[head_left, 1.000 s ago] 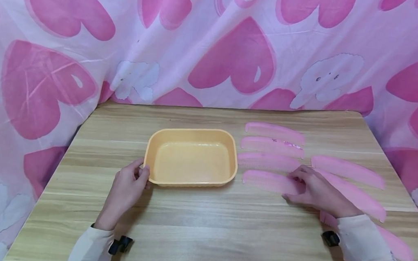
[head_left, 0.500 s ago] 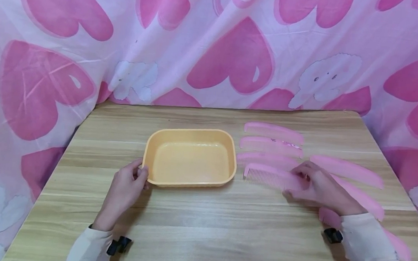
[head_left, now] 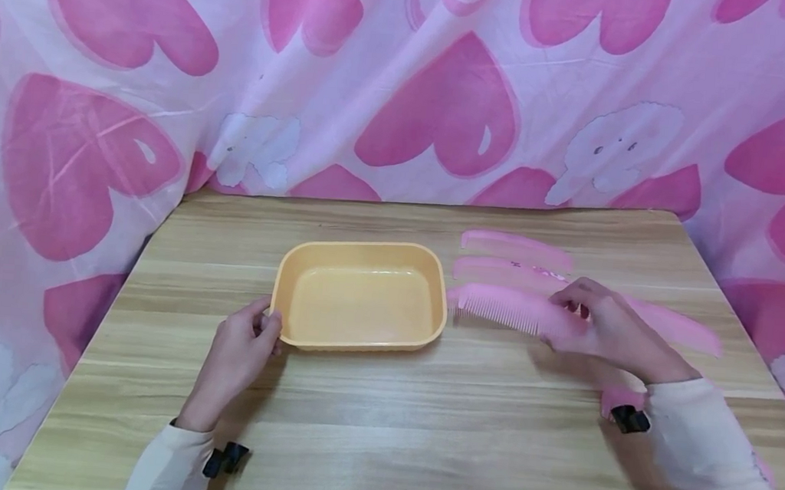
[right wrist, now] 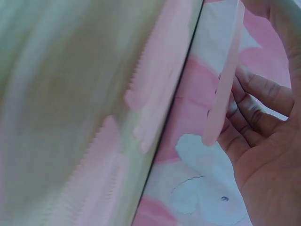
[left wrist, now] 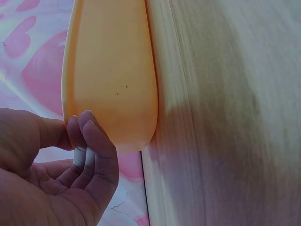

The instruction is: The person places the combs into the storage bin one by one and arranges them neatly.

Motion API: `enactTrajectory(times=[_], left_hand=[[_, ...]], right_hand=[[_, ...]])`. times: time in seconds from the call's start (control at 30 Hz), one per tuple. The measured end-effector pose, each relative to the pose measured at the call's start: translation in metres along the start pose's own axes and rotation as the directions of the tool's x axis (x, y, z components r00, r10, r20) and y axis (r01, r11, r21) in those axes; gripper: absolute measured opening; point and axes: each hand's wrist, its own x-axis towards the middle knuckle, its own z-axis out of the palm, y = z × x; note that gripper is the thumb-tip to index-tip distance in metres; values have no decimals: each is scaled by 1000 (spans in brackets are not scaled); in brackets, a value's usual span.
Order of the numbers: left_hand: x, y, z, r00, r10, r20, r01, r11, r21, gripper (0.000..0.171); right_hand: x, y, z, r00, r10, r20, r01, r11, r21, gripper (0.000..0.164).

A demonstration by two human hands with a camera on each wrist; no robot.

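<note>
A yellow plastic basin [head_left: 360, 304], rectangular with rounded corners, stands on the table with nothing in it. My left hand [head_left: 238, 356] pinches its near left corner by the rim; the left wrist view shows thumb and fingers on the basin wall [left wrist: 113, 61]. Raised off the tabletop, a pink comb [head_left: 505, 304] is held at one end by my right hand [head_left: 607, 331], teeth toward me. In the right wrist view the held comb [right wrist: 221, 103] appears edge-on between thumb and fingers. Behind it lie a plain pink comb [head_left: 517, 247] and one with a printed pattern [head_left: 494, 268].
More pink combs lie to the right: one comb [head_left: 683, 328] beyond the right wrist, another comb [head_left: 618, 401] partly hidden under the sleeve. A pink curtain [head_left: 438, 102] with hearts hangs right behind the wooden table [head_left: 363, 443]. A black clip [head_left: 630, 419] sits at the right cuff.
My right hand has lifted the nearest comb off the table and moved it up and slightly away, over the comb behind it. The left hand and basin have stayed in place.
</note>
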Motion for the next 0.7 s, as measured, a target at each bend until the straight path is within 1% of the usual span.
enactTrajectory(times=[0.1,0.23,0.4,0.6,0.7], left_hand=[[0,0,0,1000,3,3,-3,1000,-4,33],[0,0,0,1000,6,4,-6,1000,-10,33],[0,0,1,1000,6,5,-6,1000,-12,32],[0,-1,0,1000,2,4,-2,1000,-4,33],[0,-1,0,1000,-1,1,1,1000,0,33]], right_hand=[[8,-4,-5,1000,-21,-4,21,1000,23,44],[21,-11,-9,998,-69,-14,69,997,38,44],[39,-23,-11,997,-82,15,81,995,53,46],[64,-39,-7,990,-134,42,132,990,56,45],[78,-47,-2,988,-144,59,140,988,65,46]])
